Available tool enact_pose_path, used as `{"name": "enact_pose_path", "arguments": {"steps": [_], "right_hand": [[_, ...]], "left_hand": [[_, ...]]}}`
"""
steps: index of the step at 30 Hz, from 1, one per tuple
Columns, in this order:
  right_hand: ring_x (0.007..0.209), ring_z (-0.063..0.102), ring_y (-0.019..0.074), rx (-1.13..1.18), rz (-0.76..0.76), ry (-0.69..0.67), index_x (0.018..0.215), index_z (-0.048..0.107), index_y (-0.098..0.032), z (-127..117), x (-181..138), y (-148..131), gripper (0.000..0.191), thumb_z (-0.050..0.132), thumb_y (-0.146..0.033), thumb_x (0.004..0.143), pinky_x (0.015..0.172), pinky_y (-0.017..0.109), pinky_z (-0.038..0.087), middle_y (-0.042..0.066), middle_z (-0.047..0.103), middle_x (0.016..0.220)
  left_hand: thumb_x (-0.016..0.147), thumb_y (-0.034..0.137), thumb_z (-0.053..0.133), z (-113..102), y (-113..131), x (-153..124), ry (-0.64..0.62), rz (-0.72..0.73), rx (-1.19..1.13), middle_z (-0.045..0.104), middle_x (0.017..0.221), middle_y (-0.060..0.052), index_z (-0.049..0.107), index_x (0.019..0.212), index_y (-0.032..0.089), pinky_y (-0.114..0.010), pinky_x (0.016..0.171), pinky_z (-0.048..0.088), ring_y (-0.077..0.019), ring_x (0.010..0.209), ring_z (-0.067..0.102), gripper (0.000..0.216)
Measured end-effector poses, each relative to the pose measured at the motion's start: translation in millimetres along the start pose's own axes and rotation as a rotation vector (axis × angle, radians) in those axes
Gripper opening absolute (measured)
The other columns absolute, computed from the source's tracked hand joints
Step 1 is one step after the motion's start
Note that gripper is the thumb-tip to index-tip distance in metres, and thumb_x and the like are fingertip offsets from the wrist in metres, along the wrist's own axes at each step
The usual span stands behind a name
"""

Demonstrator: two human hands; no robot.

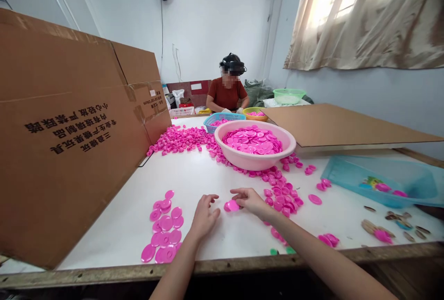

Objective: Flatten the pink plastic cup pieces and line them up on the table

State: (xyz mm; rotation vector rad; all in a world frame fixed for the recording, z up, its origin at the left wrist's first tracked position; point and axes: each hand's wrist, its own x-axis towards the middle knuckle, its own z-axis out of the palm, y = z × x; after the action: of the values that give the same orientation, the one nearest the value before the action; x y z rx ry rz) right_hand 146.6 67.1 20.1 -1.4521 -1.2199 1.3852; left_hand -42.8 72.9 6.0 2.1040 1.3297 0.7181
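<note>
In the head view, my right hand (252, 202) pinches a round pink plastic disc (233, 205) just above the white table (222, 240). A second small pink piece shows at the disc's left edge; whether it is joined to it I cannot tell. My left hand (204, 219) is to the left of the disc, its fingers curled loosely and apart from the thumb, with nothing in it. Several flat pink discs (166, 222) lie loosely overlapped left of that hand. Right of my right hand spreads a heap of small pink cup-shaped pieces (284, 198).
A pink basin (255, 163) full of discs stands ahead, near a blue basket (212, 126). A large cardboard box (76, 161) walls the left side. At right are a cardboard sheet (347, 126) and a blue tray (347, 191). A co-worker (227, 94) sits across the table.
</note>
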Motion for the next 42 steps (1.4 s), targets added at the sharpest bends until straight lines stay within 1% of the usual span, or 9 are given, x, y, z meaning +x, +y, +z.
{"name": "enact_pose_path", "arguments": {"steps": [4,8,15,23,26,29,32,37,42], "right_hand": [[0.063,0.057,0.0094,0.097,0.015,0.100,0.094,0.060,-0.009,-7,12,-1,0.033,0.047,-0.002,0.065,0.059,0.021,0.047,0.008,0.063,0.082],[0.066,0.058,0.0121,0.036,0.030,0.156,0.088,0.062,-0.007,3,20,10,0.026,0.048,-0.007,0.066,0.060,0.023,0.047,0.010,0.064,0.085],[0.078,0.060,0.0159,-0.336,-0.205,0.141,0.083,0.066,-0.013,23,20,32,0.026,0.047,-0.012,0.066,0.070,0.024,0.046,0.007,0.067,0.083],[0.075,0.060,0.0158,-0.320,-0.326,0.062,0.083,0.066,-0.013,20,19,39,0.027,0.044,-0.011,0.067,0.067,0.024,0.046,0.006,0.066,0.083],[0.076,0.060,0.0156,-0.321,-0.370,0.091,0.086,0.065,-0.014,22,15,42,0.028,0.043,-0.012,0.069,0.070,0.025,0.046,0.006,0.066,0.083],[0.077,0.060,0.0150,-0.333,-0.379,0.122,0.087,0.065,-0.014,24,12,42,0.027,0.044,-0.013,0.070,0.072,0.025,0.045,0.006,0.066,0.085],[0.073,0.060,0.0145,-0.365,-0.297,0.106,0.086,0.064,-0.012,18,11,38,0.023,0.048,-0.016,0.070,0.067,0.023,0.045,0.007,0.066,0.081],[0.050,0.055,0.0099,-0.565,-0.022,-0.095,0.068,0.062,-0.012,2,15,20,0.010,0.056,-0.020,0.068,0.050,0.019,0.042,0.001,0.061,0.055],[0.033,0.049,0.0077,-0.497,0.307,-0.356,0.052,0.049,-0.013,0,23,6,0.026,0.052,-0.025,0.075,0.042,0.020,0.043,-0.002,0.052,0.040]], "left_hand": [[0.066,0.043,0.056,18,11,0,-0.057,0.022,0.196,0.046,0.107,-0.006,0.043,0.113,0.023,-0.035,0.085,0.030,-0.0227,0.099,0.042,0.053],[0.066,0.047,0.056,33,15,6,-0.029,0.005,0.238,0.051,0.097,-0.004,0.052,0.098,0.024,-0.034,0.079,0.031,-0.0232,0.094,0.043,0.040],[0.062,0.041,0.063,38,5,8,0.033,-0.049,0.053,0.058,0.084,-0.001,0.046,0.101,0.021,-0.029,0.072,0.033,-0.0187,0.083,0.050,0.046],[0.055,0.035,0.068,30,1,9,-0.052,-0.029,-0.083,0.059,0.083,0.001,0.041,0.108,0.023,-0.028,0.073,0.035,-0.0177,0.082,0.052,0.060],[0.068,0.041,0.056,29,3,19,-0.027,-0.113,-0.173,0.059,0.090,-0.002,0.038,0.113,0.022,-0.030,0.076,0.036,-0.0178,0.085,0.051,0.053],[0.081,0.039,0.035,38,11,32,0.144,-0.320,-0.026,0.054,0.102,-0.007,0.042,0.112,0.021,-0.035,0.080,0.033,-0.0222,0.096,0.046,0.036],[0.080,0.029,0.037,50,20,38,0.217,-0.345,0.208,0.049,0.109,-0.009,0.042,0.112,0.021,-0.039,0.082,0.030,-0.0256,0.101,0.040,0.033],[0.079,0.015,0.034,55,25,34,0.198,-0.158,0.389,0.046,0.109,-0.008,0.041,0.115,0.023,-0.036,0.081,0.028,-0.0228,0.099,0.039,0.037],[0.079,0.017,0.037,55,23,32,0.135,-0.189,0.371,0.045,0.108,-0.008,0.042,0.114,0.025,-0.034,0.080,0.028,-0.0223,0.098,0.039,0.036]]}}
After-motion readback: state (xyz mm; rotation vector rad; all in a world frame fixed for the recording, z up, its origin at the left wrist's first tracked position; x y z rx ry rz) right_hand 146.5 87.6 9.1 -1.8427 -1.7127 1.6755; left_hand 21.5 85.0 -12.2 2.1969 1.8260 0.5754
